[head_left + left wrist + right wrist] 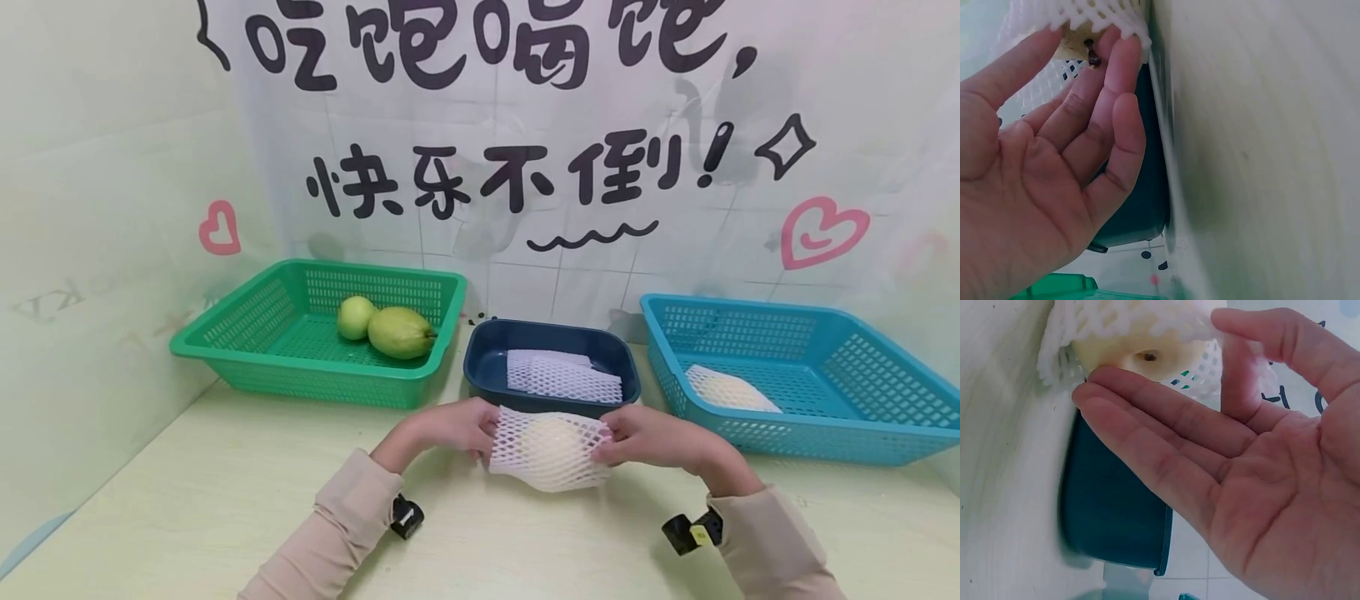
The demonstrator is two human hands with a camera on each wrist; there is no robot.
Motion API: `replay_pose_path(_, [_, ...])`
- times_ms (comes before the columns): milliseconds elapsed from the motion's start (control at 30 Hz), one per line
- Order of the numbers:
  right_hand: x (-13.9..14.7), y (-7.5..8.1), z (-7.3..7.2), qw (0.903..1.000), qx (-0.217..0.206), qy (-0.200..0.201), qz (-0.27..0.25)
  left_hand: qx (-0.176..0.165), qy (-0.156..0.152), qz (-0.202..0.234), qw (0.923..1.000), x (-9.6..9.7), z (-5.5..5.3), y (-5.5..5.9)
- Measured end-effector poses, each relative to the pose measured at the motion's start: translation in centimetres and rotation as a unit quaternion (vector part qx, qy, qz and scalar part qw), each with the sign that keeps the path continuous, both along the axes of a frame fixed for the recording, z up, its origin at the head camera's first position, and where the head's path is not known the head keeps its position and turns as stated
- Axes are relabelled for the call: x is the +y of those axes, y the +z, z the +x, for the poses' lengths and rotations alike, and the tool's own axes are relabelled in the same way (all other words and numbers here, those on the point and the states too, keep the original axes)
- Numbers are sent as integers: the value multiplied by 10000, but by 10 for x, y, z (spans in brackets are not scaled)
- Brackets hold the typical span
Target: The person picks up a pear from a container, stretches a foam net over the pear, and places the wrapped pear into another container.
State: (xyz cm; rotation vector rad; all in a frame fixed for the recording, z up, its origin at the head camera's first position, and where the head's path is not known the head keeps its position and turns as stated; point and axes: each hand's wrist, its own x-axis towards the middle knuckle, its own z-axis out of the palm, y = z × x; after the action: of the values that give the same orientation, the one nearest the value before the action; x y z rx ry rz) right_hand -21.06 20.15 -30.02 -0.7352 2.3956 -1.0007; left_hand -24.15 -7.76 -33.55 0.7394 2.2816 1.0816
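A pale yellow pear (553,444) sits inside a white foam net sleeve (508,442), held up between both hands just in front of the dark blue tray. My left hand (467,427) pinches the sleeve's left end; the left wrist view shows the brown stem (1092,55) poking out there, with fingertips at the net's edge. At the other end, my right hand (651,437) pinches the sleeve's rim between thumb and index finger. The right wrist view shows the pear's blossom end (1149,356) there, the other fingers extended just beneath it.
Behind the hands, a dark blue tray (480,379) holds white foam net sleeves (562,375). On the left, a green basket (315,379) contains a round green fruit (356,317) and a green pear (401,332). A blue basket (825,437) on the right holds a netted fruit (731,392).
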Motion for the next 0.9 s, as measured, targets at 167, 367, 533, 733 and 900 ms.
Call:
replay_pose_path(167, [2, 1, 0, 9996, -273, -64, 19, -57, -46, 85, 9999, -1, 0, 3])
replay_pose_path(367, [6, 3, 1, 9968, -510, -611, 32, -40, 28, 72, 10000, -1, 1, 3])
replay_pose_path(533, [4, -4, 1, 9939, -284, -1001, 360, -32, -14, 98, 9999, -1, 1, 2])
replay_pose_path(733, [-8, -21, -4, 9939, -36, -847, 700, 61, -167, -121, 9998, -4, -1, 2])
replay_pose_path(900, [-15, -30, -9, 9946, 445, -594, 728, -61, -276, -205, 9994, -7, -2, 2])
